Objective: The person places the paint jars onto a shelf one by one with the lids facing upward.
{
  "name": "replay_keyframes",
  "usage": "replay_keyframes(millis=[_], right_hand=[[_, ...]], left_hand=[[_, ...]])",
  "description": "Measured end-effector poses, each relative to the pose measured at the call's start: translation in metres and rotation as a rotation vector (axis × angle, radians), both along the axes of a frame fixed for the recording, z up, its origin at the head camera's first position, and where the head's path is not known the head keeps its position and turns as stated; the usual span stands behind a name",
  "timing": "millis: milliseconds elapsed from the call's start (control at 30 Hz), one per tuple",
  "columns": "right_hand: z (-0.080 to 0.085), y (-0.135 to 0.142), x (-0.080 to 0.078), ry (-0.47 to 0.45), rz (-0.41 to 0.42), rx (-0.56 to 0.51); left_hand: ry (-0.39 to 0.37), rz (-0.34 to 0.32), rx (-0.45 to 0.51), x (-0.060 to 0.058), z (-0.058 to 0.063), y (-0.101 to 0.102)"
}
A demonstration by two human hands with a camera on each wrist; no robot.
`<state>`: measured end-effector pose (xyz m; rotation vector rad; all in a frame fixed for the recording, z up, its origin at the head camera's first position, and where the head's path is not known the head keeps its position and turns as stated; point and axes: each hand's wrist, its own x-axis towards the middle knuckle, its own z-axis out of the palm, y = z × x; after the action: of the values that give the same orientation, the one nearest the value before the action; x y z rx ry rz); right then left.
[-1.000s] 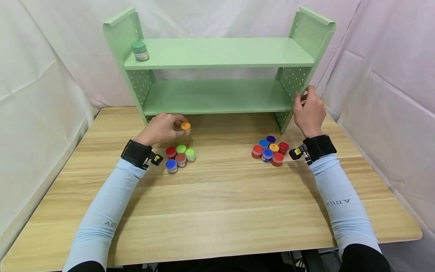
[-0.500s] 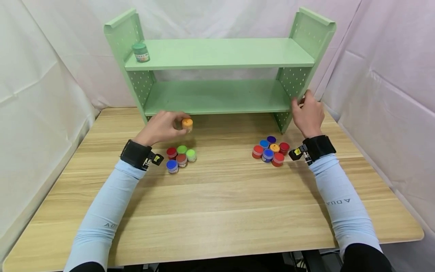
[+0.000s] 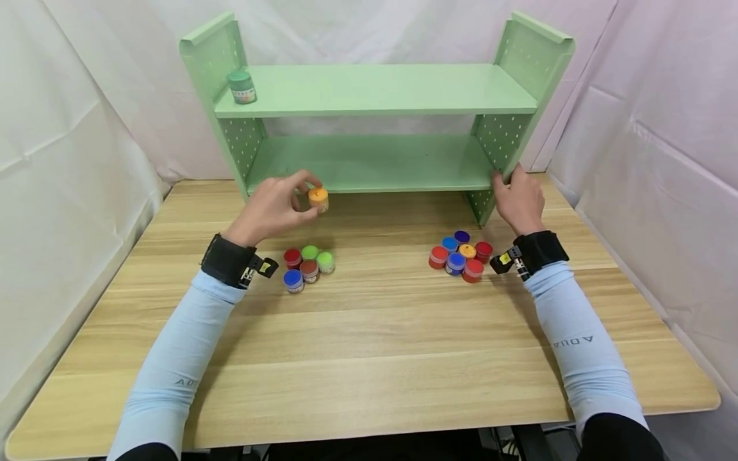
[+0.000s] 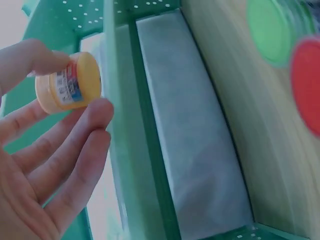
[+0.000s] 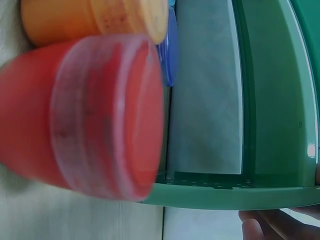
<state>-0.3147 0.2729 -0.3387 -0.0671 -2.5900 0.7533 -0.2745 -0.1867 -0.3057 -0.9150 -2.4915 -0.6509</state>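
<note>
Okay, head view first: the left hand (image 3: 275, 206) has the orange jar (image 3: 318, 200) pinched between thumb and fingers, roughly upright with the lid on top, right by the front edge of the lower shelf (image 3: 375, 160). That board stretches away behind the jar, so it all hangs on jar versus edge (can't tell from this angle if it's over the board or just short of it). Right hand (image 3: 520, 203) is way off at the far end, gripping the right side panel (image 3: 501, 137), so left is clearly nearer. Left wrist view: same pinch, label showing, jar's axis crossing the long shelf edge. Right wrist view: mostly a red jar (image 5: 100, 120) up close, plus fingertips poking past the panel.
</note>
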Motion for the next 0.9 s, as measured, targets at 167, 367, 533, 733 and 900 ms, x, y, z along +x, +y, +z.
replay_keyframes(millis=[167, 367, 533, 733, 900], right_hand=[[-0.001, -0.003, -0.002, 0.018, 0.007, 0.011], [-0.001, -0.008, -0.009, 0.025, 0.021, 0.019], [-0.005, -0.011, -0.012, 0.031, 0.025, 0.018], [-0.006, -0.011, -0.014, 0.037, 0.020, 0.014], [-0.005, -0.010, -0.014, 0.046, 0.017, 0.012]], left_hand=[[0.065, 0.010, 0.077, 0.007, 0.008, 0.001], [0.152, 0.024, 0.193, 0.014, 0.020, -0.003], [0.258, 0.041, 0.227, 0.012, 0.038, -0.009], [0.410, 0.052, 0.206, 0.008, 0.069, -0.018], [0.523, 0.097, 0.163, 0.003, 0.092, -0.021]])
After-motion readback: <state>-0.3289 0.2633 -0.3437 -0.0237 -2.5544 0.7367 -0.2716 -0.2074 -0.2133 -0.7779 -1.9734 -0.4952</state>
